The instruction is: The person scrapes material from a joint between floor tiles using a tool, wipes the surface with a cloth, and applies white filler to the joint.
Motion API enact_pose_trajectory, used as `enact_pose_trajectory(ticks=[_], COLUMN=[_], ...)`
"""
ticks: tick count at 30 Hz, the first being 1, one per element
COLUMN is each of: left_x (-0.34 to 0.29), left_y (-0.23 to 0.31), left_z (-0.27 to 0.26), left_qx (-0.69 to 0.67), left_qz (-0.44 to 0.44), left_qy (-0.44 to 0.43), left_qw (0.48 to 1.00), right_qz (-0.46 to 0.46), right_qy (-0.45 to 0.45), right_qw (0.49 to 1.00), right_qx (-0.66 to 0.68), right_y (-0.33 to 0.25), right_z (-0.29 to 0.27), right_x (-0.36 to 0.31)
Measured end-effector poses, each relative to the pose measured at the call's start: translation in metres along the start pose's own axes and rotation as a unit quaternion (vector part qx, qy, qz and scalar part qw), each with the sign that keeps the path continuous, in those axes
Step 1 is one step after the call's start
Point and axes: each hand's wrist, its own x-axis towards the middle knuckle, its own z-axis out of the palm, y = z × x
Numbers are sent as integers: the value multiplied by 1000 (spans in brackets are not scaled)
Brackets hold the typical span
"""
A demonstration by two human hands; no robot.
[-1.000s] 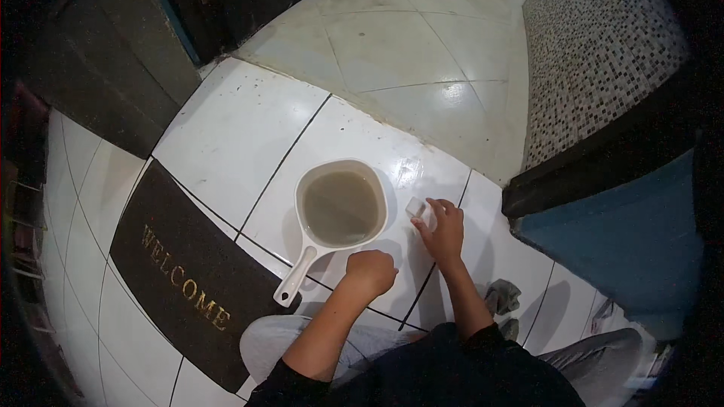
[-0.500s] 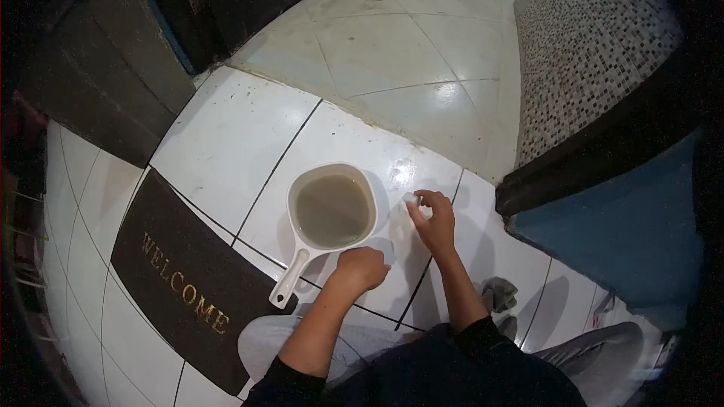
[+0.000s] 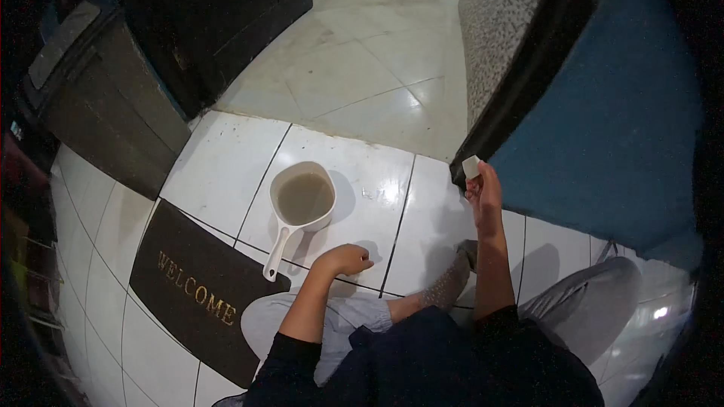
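A white dipper (image 3: 304, 194) of murky grey-brown water stands on the white tiles, its long handle pointing toward me and the doormat. My left hand (image 3: 345, 259) hovers just in front of it, to the right of the handle and apart from it. Its fingers are curled closed, and whatever they may hold is hidden. Raised at the right, beside the dark door frame, my right hand (image 3: 486, 192) pinches a small off-white block (image 3: 472, 166) between thumb and fingers. The block's exact kind cannot be told.
A dark doormat (image 3: 192, 286) with gold lettering lies at the left. Beyond a raised tile edge stretches a duller tiled floor (image 3: 362, 68), with dark doors (image 3: 219, 22) at left. A blue panel (image 3: 603, 143) stands at right. My foot (image 3: 446, 280) rests close in front.
My right hand has lifted the small block from near the floor up and to the right. My left hand stays low near the dipper. The view has tilted upward and swung.
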Motion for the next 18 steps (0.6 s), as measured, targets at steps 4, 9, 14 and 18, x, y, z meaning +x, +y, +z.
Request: enact_pose_trajectory(ticks=[4, 9, 14, 18], left_x=[0, -9, -9, -3], left_y=[21, 18, 8, 7], left_z=[11, 21, 33, 42], left_qx=[-32, -192, -225, -245], left_qz=[-10, -46, -67, -53], left_qy=[-38, 72, 97, 117], left_qw=[999, 978, 967, 961], right_qz=[-2, -47, -14, 116], right_qy=[-27, -113, -152, -102], right_qw=[962, 837, 705, 655], right_qx=[-270, -534, -693, -740], right_y=[4, 82, 100, 76], right_z=[-24, -47, -39, -61], right_x=[8, -19, -59, -38])
